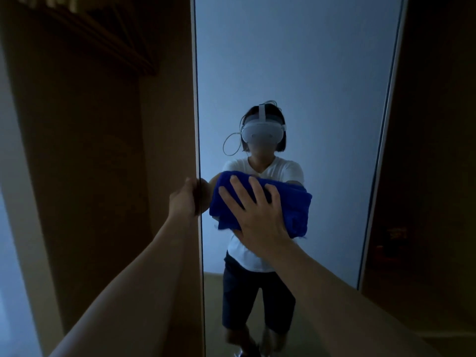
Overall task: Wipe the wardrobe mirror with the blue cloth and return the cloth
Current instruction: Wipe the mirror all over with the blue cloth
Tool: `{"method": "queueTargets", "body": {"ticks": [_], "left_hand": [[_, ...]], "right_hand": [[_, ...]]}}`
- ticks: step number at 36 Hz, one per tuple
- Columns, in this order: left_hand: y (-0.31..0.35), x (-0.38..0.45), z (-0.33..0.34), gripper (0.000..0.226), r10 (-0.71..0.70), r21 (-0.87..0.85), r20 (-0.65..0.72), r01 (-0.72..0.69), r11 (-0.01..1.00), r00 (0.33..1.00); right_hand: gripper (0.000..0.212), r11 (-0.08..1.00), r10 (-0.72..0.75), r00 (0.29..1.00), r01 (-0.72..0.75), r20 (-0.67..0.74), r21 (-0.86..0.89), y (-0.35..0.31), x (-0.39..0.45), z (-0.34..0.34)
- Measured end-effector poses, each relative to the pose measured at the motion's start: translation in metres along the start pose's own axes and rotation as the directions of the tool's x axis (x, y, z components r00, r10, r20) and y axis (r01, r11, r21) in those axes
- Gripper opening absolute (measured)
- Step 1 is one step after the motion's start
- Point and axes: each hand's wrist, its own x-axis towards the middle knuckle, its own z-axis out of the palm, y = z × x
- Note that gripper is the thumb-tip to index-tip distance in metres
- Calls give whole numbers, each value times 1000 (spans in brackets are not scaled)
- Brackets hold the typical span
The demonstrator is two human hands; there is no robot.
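The cloth (260, 202) is folded into a thick pad and pressed flat against the mirror (296, 73) by the right hand (257, 215). The fingers (238, 188) are spread wide over the pad, palm down on it; no pinch is made, the cloth being pinned between palm and glass, not clasped. The spread is judged to serve even pressure and to keep the folds from slipping apart during a stroke. Cloth shows above, left and right of the palm; a small corner hangs below it.

The left hand (186, 199) is curled shut around the left edge of the mirror door (198, 99), level with the pad and just beside it. Fingers go behind the edge and cannot be seen. The hold is judged to steady the door against the push of the wiping hand.

Surroundings: left of the left-hand grip, an open wardrobe bay (103, 150), dark, with a slatted shelf (108, 34) high up. Right of the pad, bare glass up to the pale frame strip (386, 112), then a dark panel (438, 150). The person's reflection lies behind the pad.

Obstacles: none are seen on the glass. Leftward strokes are bounded by the left hand on the edge. Light is dim; smears cannot be judged. Wiping is judged in progress; the return is not yet done, and the place for it is not visible.
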Motion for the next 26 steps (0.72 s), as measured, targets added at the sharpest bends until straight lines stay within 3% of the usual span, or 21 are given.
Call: {"method": "queueTargets", "body": {"ticks": [6,11,15,26], "left_hand": [[32,-2,7,35,19,-16,53,-18,1000,998],[55,10,16,30,34,17,116,-36,999,993],[83,16,25,27,-40,-47,161,48,998,986],[129,36,35,36,79,-215,238,-26,976,968]], "right_hand": [[96,961,-259,947,272,191,-45,-8,-15,3],[86,988,-151,985,151,81,0,-3,28,-9],[87,999,-43,999,43,31,-16,0,77,-26],[87,998,-26,998,29,64,-53,24,151,-61]]}}
